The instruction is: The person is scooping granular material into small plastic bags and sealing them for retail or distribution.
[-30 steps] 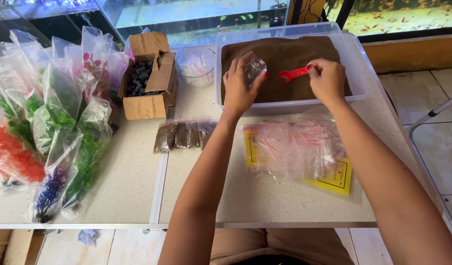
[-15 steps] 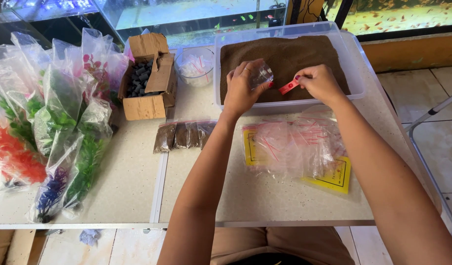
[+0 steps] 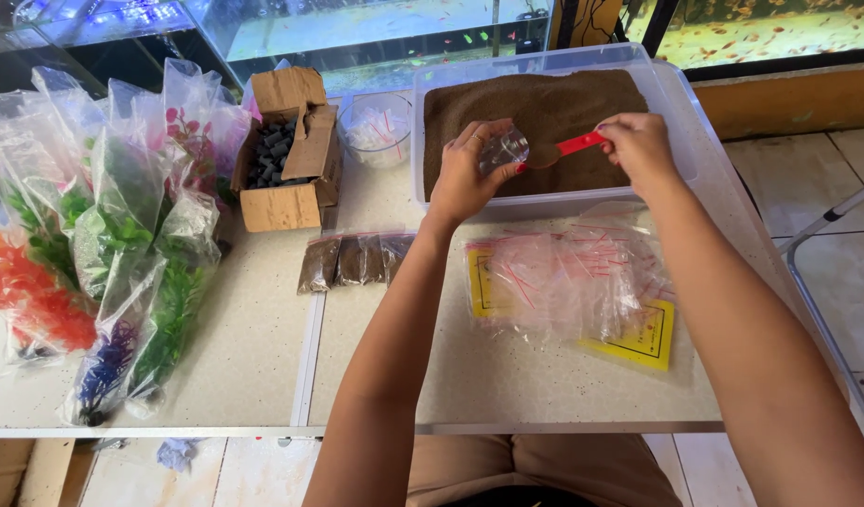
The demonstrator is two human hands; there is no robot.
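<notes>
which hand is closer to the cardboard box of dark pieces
Left. The left hand holds a small clear bag over the tub, a short way right of the cardboard box. The right hand, holding the red scoop, is farther right.

Speckled pale desk (image 3: 507, 376), two tops butted along a metal seam, loaded with goods.

At 12 o'clock sits a clear plastic tub (image 3: 680, 141) of brown granules; just beside it at 11 a small clear bowl (image 3: 374, 130) and an open cardboard box (image 3: 286, 155) of dark pieces. Near the centre lie three small filled brown packets (image 3: 355, 260). At 3 o'clock a loose heap of empty clear zip bags (image 3: 554, 282) covers a yellow card (image 3: 649, 335). Bagged plastic plants (image 3: 103, 235) crowd 9 o'clock.
</notes>
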